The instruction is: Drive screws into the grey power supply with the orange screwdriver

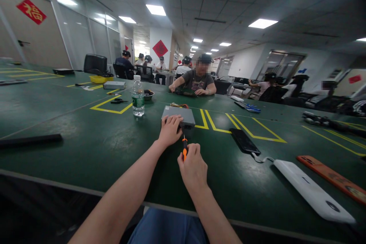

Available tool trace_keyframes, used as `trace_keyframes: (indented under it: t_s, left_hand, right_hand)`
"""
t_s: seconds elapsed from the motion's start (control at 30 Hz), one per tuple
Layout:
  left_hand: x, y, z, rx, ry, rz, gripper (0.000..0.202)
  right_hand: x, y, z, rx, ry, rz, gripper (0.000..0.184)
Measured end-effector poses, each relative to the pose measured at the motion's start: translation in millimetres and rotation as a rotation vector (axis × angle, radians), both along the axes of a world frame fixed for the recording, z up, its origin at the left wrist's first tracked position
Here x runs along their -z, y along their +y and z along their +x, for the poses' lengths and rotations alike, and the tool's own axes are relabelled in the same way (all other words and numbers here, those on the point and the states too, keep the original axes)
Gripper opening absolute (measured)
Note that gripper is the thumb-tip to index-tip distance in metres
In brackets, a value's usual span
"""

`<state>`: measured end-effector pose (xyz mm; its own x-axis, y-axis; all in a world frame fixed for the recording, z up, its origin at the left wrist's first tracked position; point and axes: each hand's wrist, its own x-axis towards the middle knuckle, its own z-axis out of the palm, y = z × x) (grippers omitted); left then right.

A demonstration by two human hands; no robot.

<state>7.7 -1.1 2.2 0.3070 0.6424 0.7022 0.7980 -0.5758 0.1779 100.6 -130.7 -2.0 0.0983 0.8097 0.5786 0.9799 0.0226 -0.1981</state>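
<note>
A grey metal computer power supply (187, 114) lies on the green table, with coloured wires coming out at its far side. My left hand (170, 129) grips its near left part, fingers over the top and thumb down by the front edge. In my closed right hand (194, 166) is a screwdriver (185, 151) with an orange and black handle. Its shaft points away from me, and the tip is up at the front face of the power supply, near the left thumb. Whether the tip sits in a screw is too small to tell.
A water bottle (138, 97) and a small bowl (148, 94) stand left of the power supply. To the right lie a black phone (245, 141), a cabled white power bank (311, 188) and an orange phone case (333, 175). A co-worker (197, 78) sits opposite.
</note>
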Motion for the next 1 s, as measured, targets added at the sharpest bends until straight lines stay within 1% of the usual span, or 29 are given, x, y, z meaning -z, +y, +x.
trace_keyframes:
  t_s: [0.07,0.17,0.23,0.33,0.43,0.53,0.63,0.73,0.8,0.87,0.93,1.0]
  left_hand:
    - [-1.0,-1,-1,0.006,0.009,-0.007,0.038]
    - [-1.1,-1,-1,0.014,0.013,-0.004,0.039]
    - [-0.3,0,-1,0.012,0.011,0.003,0.039]
    - [0.8,1,-1,0.007,0.011,0.003,0.04]
    - [0.9,1,0,0.007,0.008,0.004,0.04]
    - [0.9,1,0,0.012,0.004,0.016,0.039]
    - [1.5,2,0,0.013,0.004,0.02,0.039]
    - [2.2,4,0,0.011,0.007,0.02,0.041]
    - [2.0,4,-1,0.015,0.008,0.018,0.041]
    - [1.4,3,-1,0.015,0.01,0.01,0.041]
    - [0.6,2,-1,0.013,0.015,0.0,0.042]
    - [0.1,2,-1,0.009,0.018,-0.006,0.042]
  right_hand:
    - [-0.1,1,-1,-0.018,-0.022,0.004,0.017]
    - [-2.5,0,-1,-0.015,-0.031,0.015,0.006]
    - [-4.2,0,0,0.012,-0.007,0.016,0.009]
    - [-4.8,-1,6,0.046,0.102,0.012,0.014]
    - [-3.7,-1,13,0.031,0.19,0.018,0.018]
    - [-3.1,0,17,0.011,0.216,0.038,0.02]
    - [-2.0,1,14,-0.002,0.245,0.097,0.019]
    - [2.4,3,4,-0.073,0.273,0.183,0.02]
    - [6.2,3,-3,-0.146,0.231,0.218,0.021]
    - [8.3,3,-7,-0.195,0.141,0.225,0.02]
    - [7.5,2,-7,-0.172,0.044,0.22,0.017]
    - [4.0,0,-4,-0.1,-0.036,0.217,0.018]
